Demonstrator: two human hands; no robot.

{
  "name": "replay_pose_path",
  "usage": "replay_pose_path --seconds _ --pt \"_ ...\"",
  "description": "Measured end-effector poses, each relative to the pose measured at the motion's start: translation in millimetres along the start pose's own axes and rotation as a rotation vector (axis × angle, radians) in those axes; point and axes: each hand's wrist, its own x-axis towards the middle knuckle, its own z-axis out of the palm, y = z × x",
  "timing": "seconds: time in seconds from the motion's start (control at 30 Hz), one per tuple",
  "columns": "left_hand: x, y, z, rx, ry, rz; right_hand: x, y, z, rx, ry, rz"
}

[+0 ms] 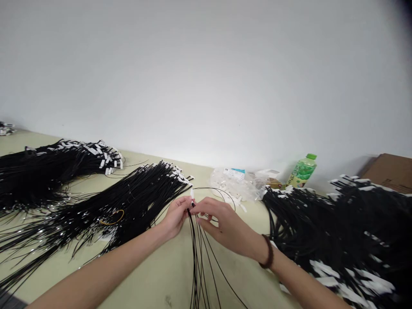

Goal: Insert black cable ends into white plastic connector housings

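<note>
Near the middle of the table, my left hand (176, 216) pinches the top end of several thin black wires (194, 257), which hang down toward the front edge. A small white piece (192, 193) sticks up at its fingertips. My right hand (223, 223), with a brown band on the wrist, curls in from the right, its fingertips at the same wire end. The index finger and thumb are bent and slightly apart; whether they grip a wire is too small to tell. Thin wire loops (227, 194) curve out behind this hand.
Black wire bundles with white ends lie at the left (141, 193) and right (309, 223) on the green table (251, 274). Clear plastic bags with white pieces (233, 182), a green-capped bottle (302, 171) and brown cardboard (391, 171) stand by the wall.
</note>
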Motion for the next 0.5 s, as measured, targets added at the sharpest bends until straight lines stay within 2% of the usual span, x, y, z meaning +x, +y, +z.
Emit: replay_pose_path --seconds 0.07,0.2,0.3,0.5 --pt "3 -3 -2.8 -0.015 -0.017 0.027 -1 23 3 -0.255 0.015 0.009" --pt "8 -6 -6.6 -0.036 -0.026 0.028 -2 48 6 -0.403 -0.123 -0.118" --pt "8 -6 -6.3 -0.054 -0.033 0.018 -2 48 9 -0.440 -0.136 -0.197" --pt "5 -1 -2.9 -0.087 -0.046 0.004 1 44 16 -0.496 -0.064 -0.330"
